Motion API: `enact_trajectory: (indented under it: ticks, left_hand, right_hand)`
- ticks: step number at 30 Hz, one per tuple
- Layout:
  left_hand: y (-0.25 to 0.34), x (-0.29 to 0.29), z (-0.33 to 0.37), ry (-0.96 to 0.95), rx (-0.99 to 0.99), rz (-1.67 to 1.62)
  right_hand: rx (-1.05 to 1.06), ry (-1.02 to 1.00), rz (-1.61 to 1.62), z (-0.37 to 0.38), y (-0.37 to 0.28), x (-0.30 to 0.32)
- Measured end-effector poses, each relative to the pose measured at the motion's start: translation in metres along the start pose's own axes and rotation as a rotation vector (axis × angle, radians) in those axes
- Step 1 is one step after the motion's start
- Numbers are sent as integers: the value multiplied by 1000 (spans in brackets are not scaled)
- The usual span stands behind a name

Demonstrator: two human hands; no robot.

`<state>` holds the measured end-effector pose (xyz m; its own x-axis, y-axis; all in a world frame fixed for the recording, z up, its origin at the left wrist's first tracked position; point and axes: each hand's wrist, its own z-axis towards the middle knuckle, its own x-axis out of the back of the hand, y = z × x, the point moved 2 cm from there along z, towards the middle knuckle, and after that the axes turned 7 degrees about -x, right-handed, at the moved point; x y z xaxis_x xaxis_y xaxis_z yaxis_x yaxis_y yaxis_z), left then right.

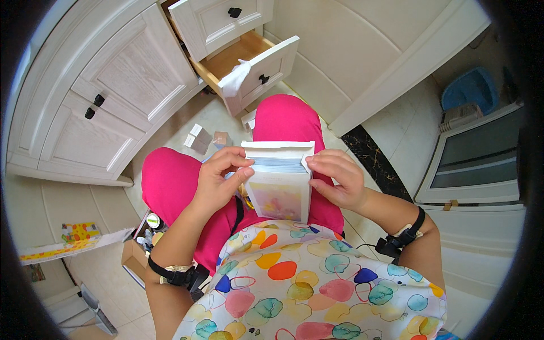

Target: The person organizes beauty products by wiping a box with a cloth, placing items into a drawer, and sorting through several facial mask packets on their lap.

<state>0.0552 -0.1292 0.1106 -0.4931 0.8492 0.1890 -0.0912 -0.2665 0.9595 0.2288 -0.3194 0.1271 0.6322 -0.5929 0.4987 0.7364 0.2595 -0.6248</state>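
Observation:
A white cardboard box [279,198] with a pink and yellow picture on its front stands upright in my lap, between my thighs. Its top flap [277,148] is raised, and a stack of thin light-blue sheets or packets [277,165] shows in the opening. My left hand [220,177] grips the box's upper left corner between thumb and fingers. At the upper right corner, my right hand [340,178] holds the other side, thumb low and fingertips on the rim. What the light-blue contents are I cannot make out.
An open drawer [269,68] with a white cloth [235,79] over its front juts out ahead. Small boxes [198,137] lie on the floor beyond my knees. A cardboard box [134,258] with items stands at my left; a blue basin [470,90] is far right.

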Motion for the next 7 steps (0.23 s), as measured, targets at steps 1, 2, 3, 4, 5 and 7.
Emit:
enact_trajectory:
  ticks: [1, 2, 3, 4, 5, 7]
  left_hand:
    - [0, 0, 0, -1, -5, 2]
    - [0, 1, -1, -2, -11, 4]
    - [-1, 1, -1, -3, -16, 7]
    - [-2, 1, -2, -4, -16, 23]
    - [-3, 2, -2, -5, -17, 39]
    - [-4, 3, -4, -4, -14, 57]
  right_hand:
    - [2, -8, -14, 1, -1, -1]
    - [2, -10, -18, 2, -2, -1]
    - [2, -12, -22, 3, -3, -2]
    - [1, -15, -25, 3, -4, -3]
    - [2, -22, -28, 4, -4, -3]
    - [4, -36, -33, 5, -4, -4]
